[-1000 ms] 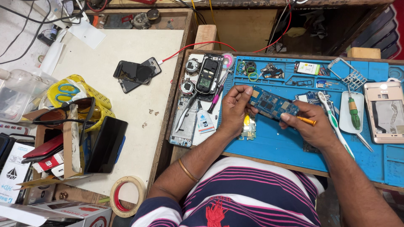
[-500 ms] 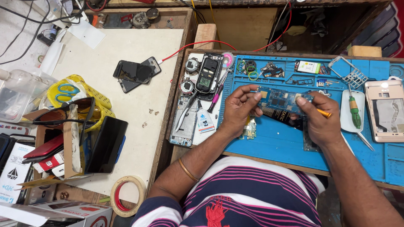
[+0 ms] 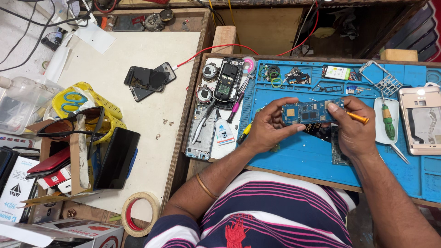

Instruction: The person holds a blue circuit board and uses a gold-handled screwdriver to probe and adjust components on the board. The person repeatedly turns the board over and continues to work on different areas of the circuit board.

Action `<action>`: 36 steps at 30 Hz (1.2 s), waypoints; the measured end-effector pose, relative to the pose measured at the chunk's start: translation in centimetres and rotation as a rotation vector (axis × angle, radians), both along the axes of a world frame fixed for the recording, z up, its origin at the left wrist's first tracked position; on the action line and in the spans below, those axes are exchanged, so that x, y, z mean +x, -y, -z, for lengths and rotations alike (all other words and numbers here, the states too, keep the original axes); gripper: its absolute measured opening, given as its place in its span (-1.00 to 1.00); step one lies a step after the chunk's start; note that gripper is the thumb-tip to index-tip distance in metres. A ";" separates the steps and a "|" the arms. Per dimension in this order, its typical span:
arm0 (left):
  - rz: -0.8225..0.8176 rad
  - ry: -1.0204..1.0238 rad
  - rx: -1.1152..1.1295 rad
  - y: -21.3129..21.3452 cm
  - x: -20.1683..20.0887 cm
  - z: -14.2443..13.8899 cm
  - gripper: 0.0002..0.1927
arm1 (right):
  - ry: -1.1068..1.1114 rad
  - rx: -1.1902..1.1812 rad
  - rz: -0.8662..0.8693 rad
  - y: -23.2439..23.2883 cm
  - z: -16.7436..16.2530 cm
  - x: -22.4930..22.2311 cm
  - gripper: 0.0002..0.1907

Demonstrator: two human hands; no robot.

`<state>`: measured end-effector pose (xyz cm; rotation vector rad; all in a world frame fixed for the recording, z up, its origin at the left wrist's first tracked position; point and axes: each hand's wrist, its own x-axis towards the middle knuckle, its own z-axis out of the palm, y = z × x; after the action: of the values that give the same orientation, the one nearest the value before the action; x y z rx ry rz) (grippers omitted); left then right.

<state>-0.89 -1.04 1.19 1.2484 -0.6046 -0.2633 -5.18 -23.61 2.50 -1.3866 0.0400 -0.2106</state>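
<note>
The small blue rectangular circuit board (image 3: 312, 111) is now lifted clear of the blue silicone work mat (image 3: 294, 158) and held level between both hands, where a second ago it was tilted and half a second ago it was largely covered by the fingers. The left hand (image 3: 271, 128) is clamped on the board's left end, thumb below and fingertips along the top edge. The right hand (image 3: 351, 126) is closed on the board's right end, and an orange-handled tool (image 3: 357, 118) is kept tucked in the same grip, its tip possibly resting free beyond the knuckles; the view there is poor.

With the board turned face up to the camera, its components are laid open to inspection. A dark flat part (image 3: 321, 131) lies on the mat just below the board. To the board's right a green-handled screwdriver (image 3: 388, 123) rests on a white tray (image 3: 380, 133); to its left an opened black phone (image 3: 228, 82) lies on the bench.
</note>
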 end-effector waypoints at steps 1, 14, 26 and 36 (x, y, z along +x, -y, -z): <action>-0.024 0.009 0.042 0.0 0.0 0.0 -0.34 | 0.011 0.003 -0.002 0.0 0.0 0.0 -0.87; -0.087 0.158 0.182 -0.3 -0.3 -0.3 -0.40 | 0.083 -0.144 0.043 0.2 0.8 -0.1 -0.85; -0.144 0.271 0.254 -0.3 -0.3 0.2 -0.42 | 0.118 -0.355 0.133 0.1 0.7 -0.4 -0.79; -0.316 -0.134 0.299 -0.1 0.8 -0.2 -0.39 | 0.382 -0.277 0.251 0.5 0.5 -0.9 -0.82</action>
<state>-0.10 -0.93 1.39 1.5791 -0.2510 -0.1745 -6.04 -24.15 1.96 -1.5943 -0.1377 -0.7093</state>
